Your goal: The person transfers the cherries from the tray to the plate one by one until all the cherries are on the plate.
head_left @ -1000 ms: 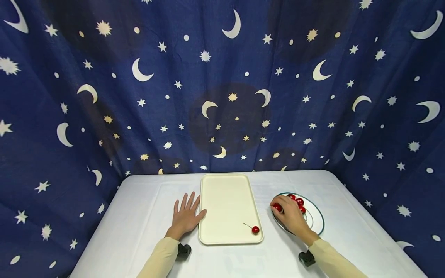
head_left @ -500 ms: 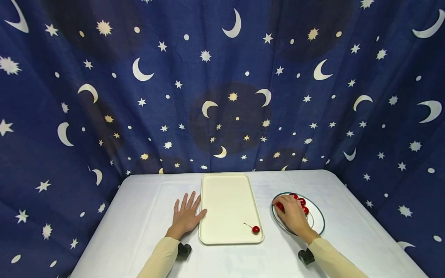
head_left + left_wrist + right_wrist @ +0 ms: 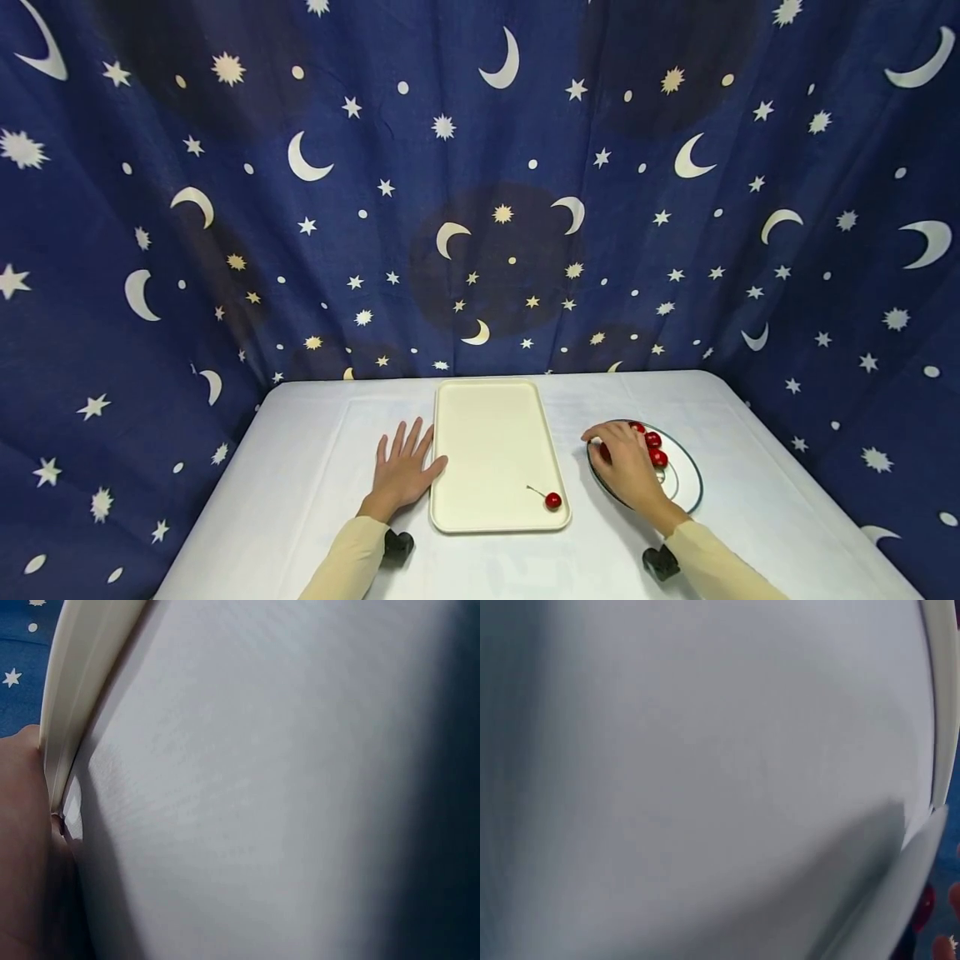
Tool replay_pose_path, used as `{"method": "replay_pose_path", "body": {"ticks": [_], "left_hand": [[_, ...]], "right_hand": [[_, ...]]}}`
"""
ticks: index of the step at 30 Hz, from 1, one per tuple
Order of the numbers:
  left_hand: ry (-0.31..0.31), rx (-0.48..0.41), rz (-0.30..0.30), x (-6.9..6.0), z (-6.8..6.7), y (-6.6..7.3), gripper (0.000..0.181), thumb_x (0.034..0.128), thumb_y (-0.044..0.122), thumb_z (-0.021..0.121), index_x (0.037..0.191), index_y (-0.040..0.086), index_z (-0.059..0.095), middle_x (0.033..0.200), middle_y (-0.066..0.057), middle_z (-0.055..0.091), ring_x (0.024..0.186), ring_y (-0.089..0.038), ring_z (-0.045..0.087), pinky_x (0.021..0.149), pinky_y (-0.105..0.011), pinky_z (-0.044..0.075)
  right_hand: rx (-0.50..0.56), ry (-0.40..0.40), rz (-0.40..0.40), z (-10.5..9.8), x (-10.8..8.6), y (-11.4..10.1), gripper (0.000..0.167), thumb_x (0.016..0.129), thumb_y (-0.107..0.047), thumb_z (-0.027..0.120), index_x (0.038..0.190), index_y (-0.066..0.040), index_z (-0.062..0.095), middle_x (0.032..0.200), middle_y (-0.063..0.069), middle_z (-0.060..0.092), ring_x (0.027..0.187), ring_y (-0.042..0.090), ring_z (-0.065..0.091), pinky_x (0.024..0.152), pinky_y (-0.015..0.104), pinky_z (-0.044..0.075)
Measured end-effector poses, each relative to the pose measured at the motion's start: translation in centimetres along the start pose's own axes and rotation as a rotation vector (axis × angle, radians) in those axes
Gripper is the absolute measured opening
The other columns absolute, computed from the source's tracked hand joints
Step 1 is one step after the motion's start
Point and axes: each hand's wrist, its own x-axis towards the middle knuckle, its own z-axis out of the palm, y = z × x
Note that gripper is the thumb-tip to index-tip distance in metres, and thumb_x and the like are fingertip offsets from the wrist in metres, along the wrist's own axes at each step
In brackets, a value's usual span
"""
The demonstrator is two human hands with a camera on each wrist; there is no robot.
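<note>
My left hand [image 3: 402,479] lies flat with its fingers spread on the white cloth, its thumb against the left edge of the cream tray [image 3: 491,450]. On that tray one red cherry [image 3: 552,501] with a stem lies near the front right corner. Over the left side of a white plate [image 3: 682,467] with a dark rim, my right hand [image 3: 630,475] bends its fingers around a cherry [image 3: 604,452] that they partly cover. In the right wrist view, fingertips [image 3: 955,900] show near a cherry [image 3: 924,906]; whether they pinch it is hidden. Several more cherries [image 3: 654,442] sit beside the hand.
A white cloth covers the table [image 3: 510,571]. Behind it and along both sides hangs a dark blue curtain [image 3: 480,150] with moons and stars. Dark wrist cameras [image 3: 661,563] sit under both wrists. The plate stands to the right of the tray.
My right fingers have shifted only slightly over the plate's left side, now covering more of the cherry there. My left hand, the tray and its cherry have stayed in place.
</note>
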Motion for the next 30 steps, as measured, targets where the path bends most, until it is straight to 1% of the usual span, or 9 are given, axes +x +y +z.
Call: {"method": "replay_pose_path", "body": {"ticks": [5, 8, 13, 16, 19, 21, 26, 30], "left_hand": [[0.0, -0.004, 0.0, 0.1, 0.2, -0.1, 0.073, 0.1025, 0.065, 0.039, 0.164, 0.025, 0.029, 0.176, -0.001, 0.014, 0.164, -0.033, 0.007, 0.13, -0.062, 0.002], [0.011, -0.009, 0.004, 0.0, 0.2, -0.1, 0.073, 0.1024, 0.064, 0.039, 0.163, 0.024, 0.031, 0.176, -0.002, 0.015, 0.164, -0.033, 0.008, 0.129, -0.063, 0.003], [0.022, 0.001, 0.002, 0.0, 0.1, -0.1, 0.073, 0.1023, 0.064, 0.039, 0.163, 0.024, 0.032, 0.175, -0.002, 0.017, 0.164, -0.033, 0.009, 0.129, -0.063, 0.005], [0.017, -0.004, 0.001, -0.1, 0.0, 0.0, 0.073, 0.1024, 0.064, 0.039, 0.163, 0.024, 0.032, 0.175, -0.002, 0.016, 0.164, -0.033, 0.009, 0.129, -0.063, 0.004], [0.01, -0.016, 0.001, -0.2, -0.2, 0.1, 0.073, 0.1026, 0.063, 0.039, 0.163, 0.023, 0.032, 0.176, -0.002, 0.016, 0.164, -0.033, 0.009, 0.129, -0.063, 0.004], [0.006, -0.018, 0.0, -0.2, -0.2, 0.2, 0.073, 0.1027, 0.063, 0.039, 0.163, 0.023, 0.031, 0.176, -0.002, 0.015, 0.164, -0.033, 0.008, 0.129, -0.063, 0.003], [0.009, -0.017, -0.001, -0.2, -0.3, 0.2, 0.073, 0.1027, 0.063, 0.039, 0.163, 0.023, 0.031, 0.176, -0.003, 0.016, 0.164, -0.033, 0.008, 0.13, -0.063, 0.003], [0.006, -0.019, -0.003, -0.2, -0.3, 0.2, 0.073, 0.1026, 0.063, 0.039, 0.163, 0.023, 0.031, 0.176, -0.002, 0.015, 0.164, -0.033, 0.008, 0.13, -0.062, 0.002]], "right_hand": [[0.035, -0.012, -0.053, 0.2, -0.2, -0.8, 0.018, 0.084, -0.001, 0.076, 0.096, -0.014, 0.074, 0.099, 0.005, 0.074, 0.096, 0.024, 0.062, 0.084, 0.043, 0.039], [0.047, -0.033, -0.072, 0.4, -0.4, -1.3, 0.019, 0.084, -0.003, 0.077, 0.098, -0.015, 0.074, 0.099, 0.003, 0.074, 0.096, 0.022, 0.062, 0.085, 0.042, 0.041], [0.111, -0.12, -0.134, 0.4, -0.6, -2.6, 0.017, 0.089, -0.008, 0.075, 0.103, -0.017, 0.074, 0.101, -0.006, 0.074, 0.101, 0.015, 0.065, 0.09, 0.041, 0.046], [0.171, -0.192, -0.172, 0.3, -0.8, -3.4, 0.015, 0.093, -0.013, 0.073, 0.107, -0.018, 0.073, 0.102, -0.01, 0.074, 0.098, 0.011, 0.065, 0.089, 0.038, 0.047], [0.216, -0.261, -0.197, 0.2, -0.9, -4.0, 0.015, 0.096, -0.018, 0.071, 0.111, -0.019, 0.072, 0.106, -0.011, 0.073, 0.094, 0.008, 0.064, 0.086, 0.034, 0.046], [0.237, -0.304, -0.207, 0.3, -1.0, -4.3, 0.016, 0.098, -0.023, 0.07, 0.113, -0.021, 0.071, 0.109, -0.012, 0.073, 0.094, 0.008, 0.063, 0.086, 0.033, 0.044], [0.258, -0.354, -0.247, 0.4, -1.2, -4.4, 0.024, 0.096, -0.034, 0.072, 0.117, -0.023, 0.07, 0.114, -0.013, 0.072, 0.102, 0.007, 0.064, 0.092, 0.034, 0.044], [0.25, -0.386, -0.247, 0.4, -1.3, -4.3, 0.032, 0.091, -0.042, 0.077, 0.117, -0.026, 0.069, 0.112, -0.015, 0.071, 0.1, 0.003, 0.062, 0.09, 0.032, 0.044]]}}
